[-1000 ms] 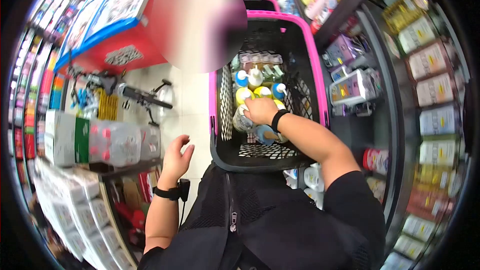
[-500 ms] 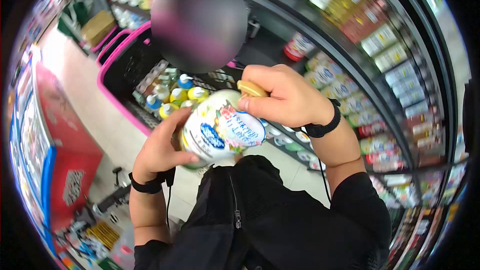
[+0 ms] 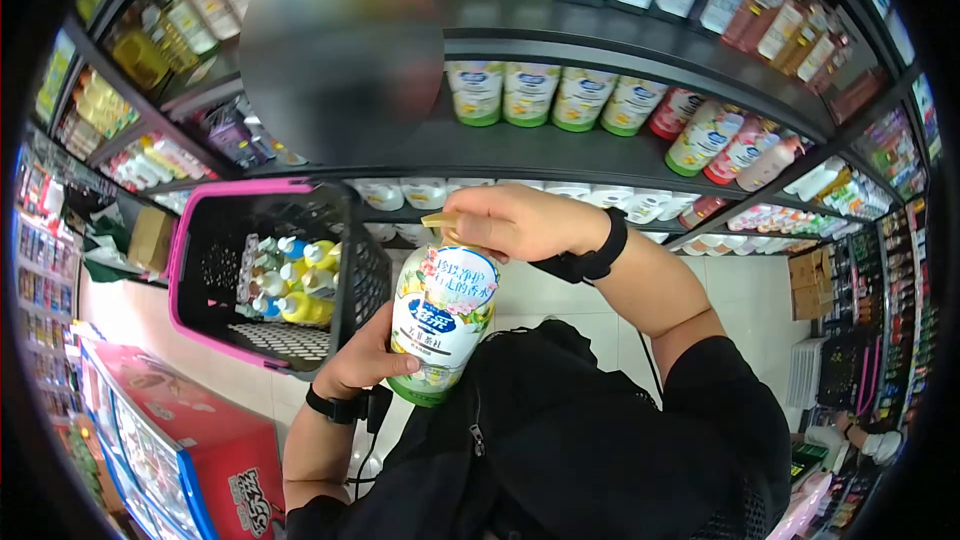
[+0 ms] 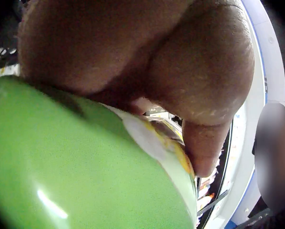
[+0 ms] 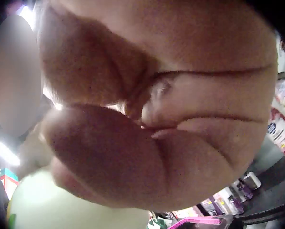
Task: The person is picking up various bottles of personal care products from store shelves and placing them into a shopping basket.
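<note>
A white and green floral pump bottle [image 3: 440, 325] stands between the two hands in front of the black shirt. My left hand [image 3: 365, 355] grips its lower side, thumb across the label; in the left wrist view the left hand [image 4: 142, 57] lies against the green base [image 4: 85, 157]. My right hand [image 3: 510, 225] pinches the tan pump top [image 3: 440, 220]. In the right wrist view the fingers of the right hand [image 5: 147, 109] are curled, with part of the pale bottle [image 5: 71, 205] below them.
A black basket with a pink rim [image 3: 178, 280] holds several pump bottles [image 3: 305, 308] at the left. Shelves [image 3: 520, 145] with rows of bottles stretch across the front. A red and blue freezer [image 3: 235, 460] stands at the lower left.
Both hands have left the basket area with the bottle, which first lay tilted and is now more upright, label facing up. The view has turned toward the shelves; the left hand came onto the bottle.
</note>
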`<state>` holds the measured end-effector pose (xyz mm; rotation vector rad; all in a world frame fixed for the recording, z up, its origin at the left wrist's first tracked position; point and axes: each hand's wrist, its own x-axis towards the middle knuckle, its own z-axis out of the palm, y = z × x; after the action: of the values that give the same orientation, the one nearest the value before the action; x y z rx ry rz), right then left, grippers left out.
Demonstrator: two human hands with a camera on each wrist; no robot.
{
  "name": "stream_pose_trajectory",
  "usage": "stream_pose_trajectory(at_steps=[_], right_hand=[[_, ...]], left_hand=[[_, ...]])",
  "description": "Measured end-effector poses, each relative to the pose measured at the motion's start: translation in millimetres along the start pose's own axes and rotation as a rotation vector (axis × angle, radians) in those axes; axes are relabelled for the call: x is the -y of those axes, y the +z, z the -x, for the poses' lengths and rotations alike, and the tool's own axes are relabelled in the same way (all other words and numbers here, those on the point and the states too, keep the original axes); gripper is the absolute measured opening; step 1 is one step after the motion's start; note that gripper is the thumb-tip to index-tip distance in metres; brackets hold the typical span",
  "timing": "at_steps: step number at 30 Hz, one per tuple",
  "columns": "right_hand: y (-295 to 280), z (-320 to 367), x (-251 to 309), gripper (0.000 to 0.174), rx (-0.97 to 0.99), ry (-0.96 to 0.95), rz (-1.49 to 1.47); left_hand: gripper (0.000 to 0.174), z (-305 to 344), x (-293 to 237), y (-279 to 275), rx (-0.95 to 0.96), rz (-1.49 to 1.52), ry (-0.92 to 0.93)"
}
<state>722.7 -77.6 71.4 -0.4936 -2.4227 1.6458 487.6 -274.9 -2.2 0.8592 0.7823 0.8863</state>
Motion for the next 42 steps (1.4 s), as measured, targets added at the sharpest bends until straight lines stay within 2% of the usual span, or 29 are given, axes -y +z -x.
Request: stream_pose_trajectory(at_steps=[2, 4, 6, 9, 12, 13, 16, 17, 20, 21, 24, 25, 26, 29, 33, 36, 40, 42], right_hand=[[-8.0, 40.3, -27.1, 0.052, -0.181, -0.112, 0.044], [-31.4, 78.6, -37.6, 0.056, -0.171, -0.045, 0.038], [-51.4, 114.6, -62.6, 0.059, -0.194, -0.099, -0.156], [-74.4, 172.5, -70.7, 0.067, -0.258, -0.009, -0.161], [-83.3, 208.0, -86.1, 0.066, -0.453, -0.002, -0.056], [-90.5, 222.5, -75.7, 0.061, -0.449, 0.128, -0.076], [-98.2, 243.9, -107.0, 0.054, -0.582, 0.109, -0.204], [-96.5, 248.9, -114.9, 0.055, -0.669, 0.091, -0.167], [-87.3, 258.0, -134.6, 0.063, -0.859, -0.001, -0.515], [-82.5, 259.7, -145.5, 0.072, -0.874, -0.067, -0.67], [-63.9, 256.5, -182.9, 0.076, -0.861, -0.029, -0.781], [-58.7, 248.3, -196.8, 0.085, -0.848, -0.034, -0.682], [-55.4, 244.6, -209.5, 0.087, -0.873, -0.015, -0.603], [-70.4, 222.2, -200.1, 0.095, -0.978, 0.085, -0.42], [-107.9, 208.1, -218.3, 0.087, -1.043, 0.169, -0.356], [-134.7, 199.2, -221.3, 0.088, -1.024, 0.216, -0.277], [-160.4, 184.5, -232.2, 0.089, -1.006, 0.161, -0.315], [-170.0, 181.0, -245.7, 0.09, -1.013, 0.123, -0.306]], left_hand=[[0.088, -33.4, 8.1, 22.8, 0.032, 0.0, -0.028], [0.085, -69.3, 12.6, 53.2, 0.013, -0.032, -0.039], [0.085, -101.0, 20.0, 77.5, -0.026, -0.125, -0.015], [0.088, -150.1, 30.2, 102.2, 0.049, -0.176, -0.069], [0.089, -189.5, 33.2, 126.4, 0.095, -0.184, -0.142], [0.091, -201.5, 32.9, 132.4, 0.105, -0.206, -0.16], [0.092, -231.9, 36.4, 137.8, 0.152, -0.243, -0.186], [0.091, -243.9, 36.3, 141.0, 0.183, -0.229, -0.187], [0.091, -272.6, 40.1, 143.2, 0.217, -0.213, -0.172], [0.091, -283.0, 39.4, 142.9, 0.223, -0.211, -0.163], [0.089, -315.0, 50.5, 136.8, 0.206, -0.19, -0.085], [0.088, -326.6, 53.2, 137.4, 0.187, -0.189, -0.045], [0.087, -337.8, 55.3, 134.4, 0.166, -0.188, -0.008], [0.078, -376.6, 67.0, 117.6, 0.144, -0.301, 0.083], [0.078, -425.8, 66.9, 106.2, 0.172, -0.368, 0.108], [0.078, -445.0, 52.1, 101.6, 0.135, -0.418, 0.097], [0.077, -471.9, 32.3, 92.8, 0.112, -0.608, 0.164], [0.077, -489.9, 41.2, 79.7, 0.11, -0.638, 0.208]])
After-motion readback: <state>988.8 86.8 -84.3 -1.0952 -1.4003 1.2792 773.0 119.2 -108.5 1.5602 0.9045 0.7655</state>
